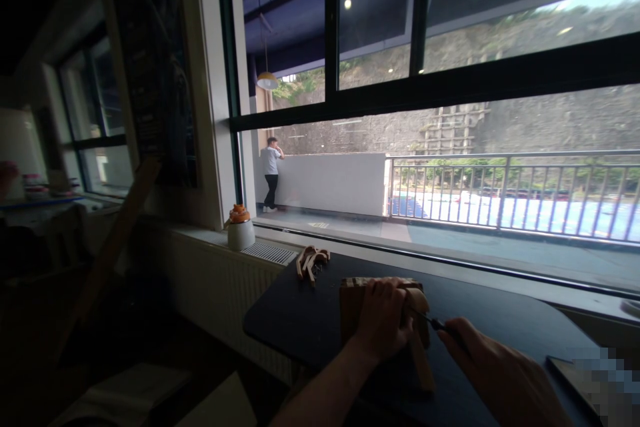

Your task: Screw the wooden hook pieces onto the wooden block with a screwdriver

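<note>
On the dark table [310,320] stands a wooden block [353,303]. My left hand [383,317] is closed over a pale wooden piece [417,320] that leans against the block's right side. My right hand [493,373] is closed round a thin dark-handled tool [434,321], whose tip touches the wooden piece just right of my left fingers. A small pile of curved wooden pieces [311,260] lies at the table's far edge, apart from both hands.
A white pot with an orange top [240,227] sits on the window sill at the left. A large window fills the view ahead; outside, a person [271,173] stands on a balcony. A long wooden plank [115,240] leans at the left.
</note>
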### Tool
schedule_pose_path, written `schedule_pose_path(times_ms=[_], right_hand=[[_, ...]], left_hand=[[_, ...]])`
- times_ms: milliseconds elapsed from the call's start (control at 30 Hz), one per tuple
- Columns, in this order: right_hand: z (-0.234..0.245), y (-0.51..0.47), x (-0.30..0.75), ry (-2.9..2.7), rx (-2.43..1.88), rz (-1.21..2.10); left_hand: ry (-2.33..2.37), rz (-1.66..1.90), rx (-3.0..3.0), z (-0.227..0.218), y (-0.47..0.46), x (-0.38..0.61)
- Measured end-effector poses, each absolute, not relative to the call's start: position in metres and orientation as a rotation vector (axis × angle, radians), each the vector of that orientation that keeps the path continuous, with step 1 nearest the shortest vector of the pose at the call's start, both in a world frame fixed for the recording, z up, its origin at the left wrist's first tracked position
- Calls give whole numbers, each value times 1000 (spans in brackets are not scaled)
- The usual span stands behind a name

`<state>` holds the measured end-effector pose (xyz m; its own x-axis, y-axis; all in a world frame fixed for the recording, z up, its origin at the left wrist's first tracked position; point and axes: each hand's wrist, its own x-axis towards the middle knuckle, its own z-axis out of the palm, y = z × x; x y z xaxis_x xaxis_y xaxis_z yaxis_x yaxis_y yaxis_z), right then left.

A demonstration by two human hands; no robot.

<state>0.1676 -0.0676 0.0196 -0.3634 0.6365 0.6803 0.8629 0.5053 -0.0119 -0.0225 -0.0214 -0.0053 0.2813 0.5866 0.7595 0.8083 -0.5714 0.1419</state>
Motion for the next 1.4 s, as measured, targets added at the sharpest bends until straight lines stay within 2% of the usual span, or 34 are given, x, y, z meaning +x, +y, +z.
schedule_pose_path(times_ms=[333, 533, 867, 1233, 1400], right_hand=[[16, -67, 165, -2158, -1326, -309], [5, -59, 171, -2115, -1218, -421], [26, -76, 166, -2080, -1015, -488], [22, -73, 164, -2050, -1082, -615], [18, -74, 165, -2098, -1091, -557]], left_hand=[[-1267, -1179, -2285, -7, -20, -23], [-1254, -1173, -2294, -7, -22, -23], [-1273, -1163, -2290, -6, -23, -23], [-1274, -1167, -2294, -6, -22, -23], [-1275, -1169, -2294, -6, -23, -23]])
